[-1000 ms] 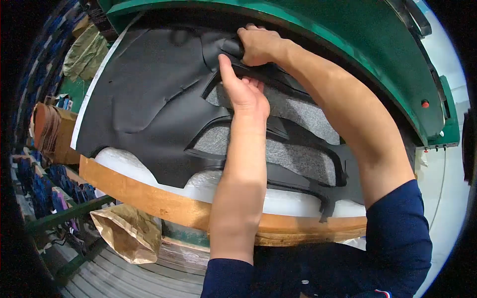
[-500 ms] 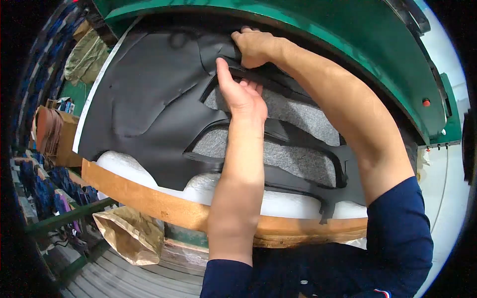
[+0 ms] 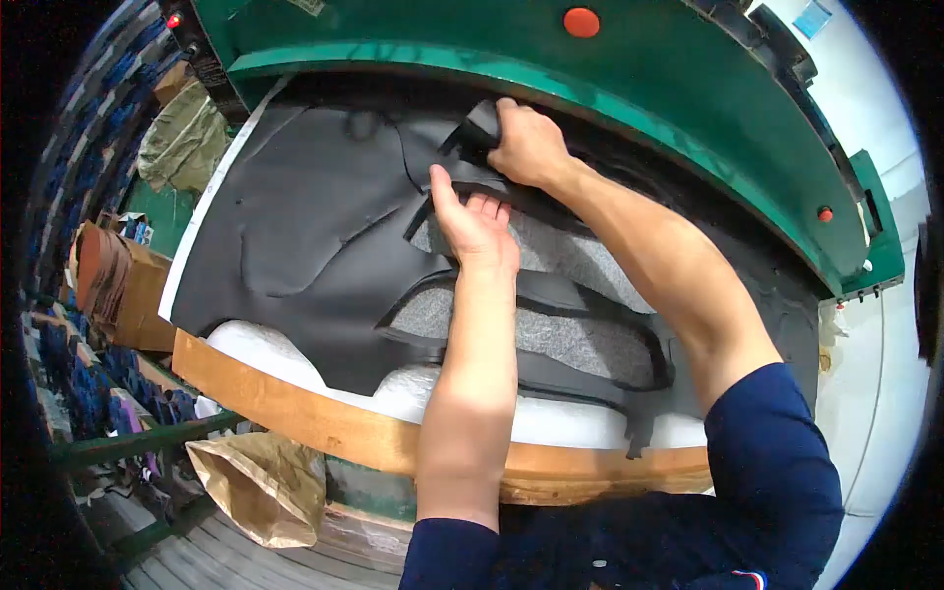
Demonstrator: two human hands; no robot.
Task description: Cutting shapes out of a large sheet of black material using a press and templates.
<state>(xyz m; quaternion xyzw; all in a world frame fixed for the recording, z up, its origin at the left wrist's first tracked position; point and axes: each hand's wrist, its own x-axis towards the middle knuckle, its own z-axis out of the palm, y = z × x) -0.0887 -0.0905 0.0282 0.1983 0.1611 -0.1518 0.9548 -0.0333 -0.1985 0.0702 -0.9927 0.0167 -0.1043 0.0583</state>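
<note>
A smooth black leather-like sheet with cut lines and openings lies spread in front of me; grey fibrous material shows through the openings. My right hand is closed on a black cut piece, whose end is lifted and folded near the far edge of the sheet. Just nearer, my left hand is palm up over an opening, thumb raised and fingers slightly curled beside a black strip. Nothing visible is gripped in it.
A green machine beam with red buttons arches along the far side. White padding and a wooden edge run along the near side. Below sits an open brown paper bag; cartons with stacked brown pieces stand left.
My right hand has drawn back toward me, and the black cut piece it holds now shows with its end lifted. The left hand keeps nearly the same pose. The view has shifted, showing more machine.
</note>
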